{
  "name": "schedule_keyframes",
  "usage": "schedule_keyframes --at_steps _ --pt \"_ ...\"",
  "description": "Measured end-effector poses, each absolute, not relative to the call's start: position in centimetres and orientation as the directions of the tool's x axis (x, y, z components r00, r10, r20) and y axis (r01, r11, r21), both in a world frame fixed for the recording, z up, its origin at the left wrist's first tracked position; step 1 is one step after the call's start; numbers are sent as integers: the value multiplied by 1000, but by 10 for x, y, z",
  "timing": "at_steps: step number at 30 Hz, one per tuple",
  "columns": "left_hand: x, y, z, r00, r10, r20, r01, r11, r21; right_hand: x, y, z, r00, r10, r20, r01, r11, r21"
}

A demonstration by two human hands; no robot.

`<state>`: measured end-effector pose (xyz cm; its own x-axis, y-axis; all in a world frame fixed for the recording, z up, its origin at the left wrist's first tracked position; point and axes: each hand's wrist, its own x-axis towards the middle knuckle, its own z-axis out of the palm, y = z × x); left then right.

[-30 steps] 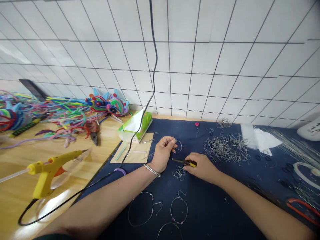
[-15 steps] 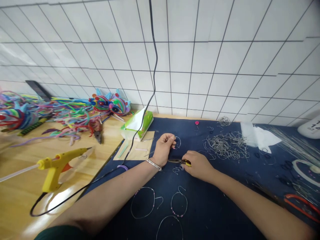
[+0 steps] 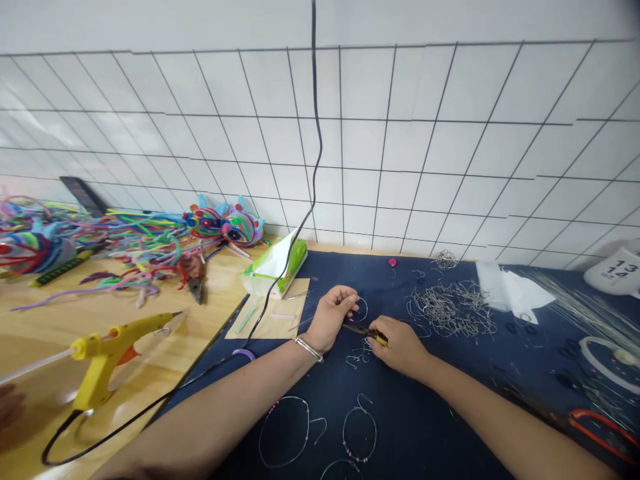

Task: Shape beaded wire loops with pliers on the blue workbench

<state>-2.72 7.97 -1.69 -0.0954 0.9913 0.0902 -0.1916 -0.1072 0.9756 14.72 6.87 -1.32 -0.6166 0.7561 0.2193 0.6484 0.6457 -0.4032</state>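
Between its thumb and fingers, my left hand (image 3: pixel 334 317) pinches a small wire ring (image 3: pixel 365 309) with a pink bead near its lower side. My right hand (image 3: pixel 400 343) is wrapped round yellow-handled pliers (image 3: pixel 373 333), their dark jaws pointing left, close below the left fingertips. Whether the jaws touch the wire I cannot tell. Small bent wire pieces (image 3: pixel 356 359) lie under the pliers. Nearer me on the dark blue cloth are a beaded wire loop (image 3: pixel 359 435) and a larger beaded wire loop (image 3: pixel 285 432), each with a hooked end.
A tangled wire pile (image 3: pixel 453 307) lies right of my hands, with straight wires (image 3: pixel 575 307) and orange-handled scissors (image 3: pixel 603 430) beyond. Leftward are a tissue pack (image 3: pixel 277 267), a yellow glue gun (image 3: pixel 107 357) and colourful pipe cleaners (image 3: pixel 145 243). A black cable (image 3: pixel 316 133) hangs down across the tissue pack.
The view has tilted up a little. The plier jaws have swung from level to angled up-left, nearer the ring. At the left edge, a blurred hand has come into view.
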Motion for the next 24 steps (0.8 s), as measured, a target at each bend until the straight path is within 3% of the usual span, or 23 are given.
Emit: schedule_keyframes --at_steps 6,12,15,24 --pt "-28 82 -16 -125 990 63 -237 -92 967 146 67 -8 -626 742 241 605 657 -450" --pt "-24 77 -17 -162 987 17 -299 -65 952 144 65 -4 -324 875 359 625 483 -614" --pt "-16 68 -15 -145 989 -3 -334 -46 942 143 64 -7 -267 884 383 614 463 -639" --pt "-7 53 -10 -99 995 0 -364 -36 931 144 62 -7 -314 861 400 598 507 -621"
